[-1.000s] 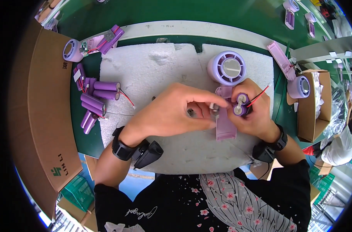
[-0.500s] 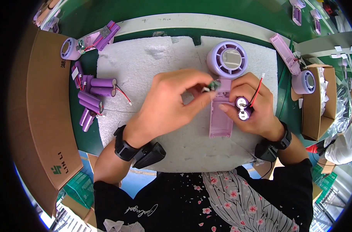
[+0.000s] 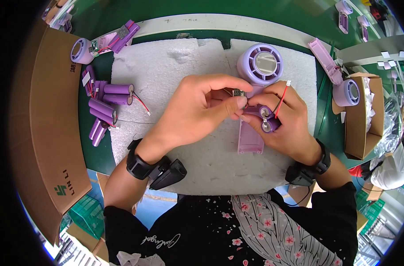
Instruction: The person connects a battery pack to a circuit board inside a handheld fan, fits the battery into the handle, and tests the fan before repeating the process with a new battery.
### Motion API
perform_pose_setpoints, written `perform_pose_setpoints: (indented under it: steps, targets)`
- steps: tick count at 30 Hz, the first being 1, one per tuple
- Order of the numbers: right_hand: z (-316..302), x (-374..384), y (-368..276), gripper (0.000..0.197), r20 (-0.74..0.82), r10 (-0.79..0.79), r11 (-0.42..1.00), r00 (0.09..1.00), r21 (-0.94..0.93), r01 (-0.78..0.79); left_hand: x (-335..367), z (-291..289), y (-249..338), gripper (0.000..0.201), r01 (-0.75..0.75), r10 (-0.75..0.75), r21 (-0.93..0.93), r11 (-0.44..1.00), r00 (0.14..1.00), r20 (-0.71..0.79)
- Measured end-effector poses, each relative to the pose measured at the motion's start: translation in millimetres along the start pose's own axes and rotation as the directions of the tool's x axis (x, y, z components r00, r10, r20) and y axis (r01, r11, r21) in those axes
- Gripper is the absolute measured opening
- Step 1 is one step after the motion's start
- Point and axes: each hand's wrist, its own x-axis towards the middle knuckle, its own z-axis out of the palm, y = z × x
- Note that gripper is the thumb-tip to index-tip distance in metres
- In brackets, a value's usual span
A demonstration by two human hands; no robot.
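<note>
Between the thumb and fingertips of my left hand (image 3: 197, 108) is a small green circuit board (image 3: 239, 93). My right hand (image 3: 290, 122) grips a purple two-cell battery pack (image 3: 269, 125), its metal-tabbed ends facing up. A red and black lead (image 3: 282, 101) with a white plug rises from the pack across my right fingers. Under both hands lies a lilac handheld fan, its round head (image 3: 243, 71) at the far end and its open handle shell (image 3: 251, 141) toward me. The hands nearly touch, and they hide the middle of the shell.
White foam sheets (image 3: 157, 66) cover the green table. Several purple battery packs (image 3: 118, 94) and a fan with a board (image 3: 81, 51) lie at left, beside a tall cardboard box (image 3: 55, 124). At right are another fan (image 3: 346, 93) and an open carton (image 3: 366, 124).
My right hand has shifted left with the battery pack, close against my left hand. The circuit board has turned and moved slightly up and left. The view has shifted a little.
</note>
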Motion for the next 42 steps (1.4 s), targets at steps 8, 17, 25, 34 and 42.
perform_pose_setpoints:
  steps: [8, 17, 25, 34, 42]
  targets:
    - [-1.5, 2.0, -0.3, 0.029, -0.011, -0.001, 1.0, 1.0, -0.01, 0.0, 2.2, 1.0, 2.3, 0.025, 0.014, -0.014, 0.022, 1.0, 1.0, -0.006]
    - [0.4, -0.9, 0.3, 0.029, -0.065, 0.014, 1.0, 0.998, 0.014, -0.013, 3.9, 1.0, -6.6, 0.024, -0.2, 0.198, 0.142, 0.969, 0.98, 0.029]
    - [-1.9, 1.9, -4.9, 0.029, -0.003, -0.006, 0.999, 1.0, -0.049, 0.006, 7.4, 2.7, -5.0, 0.02, -0.344, 0.335, 0.318, 0.883, 0.939, 0.084]
    - [-0.7, -3.5, -8.2, 0.026, 0.051, 0.002, 0.991, 0.999, -0.13, 0.005, 7.8, 0.4, -4.0, 0.017, -0.44, 0.417, 0.367, 0.82, 0.897, 0.146]
    - [-16.2, -6.0, -11.0, 0.031, -0.041, 0.004, 0.999, 0.999, 0.041, -0.002, 2.4, -0.5, -3.0, 0.024, -0.251, 0.229, 0.275, 0.928, 0.967, 0.11]
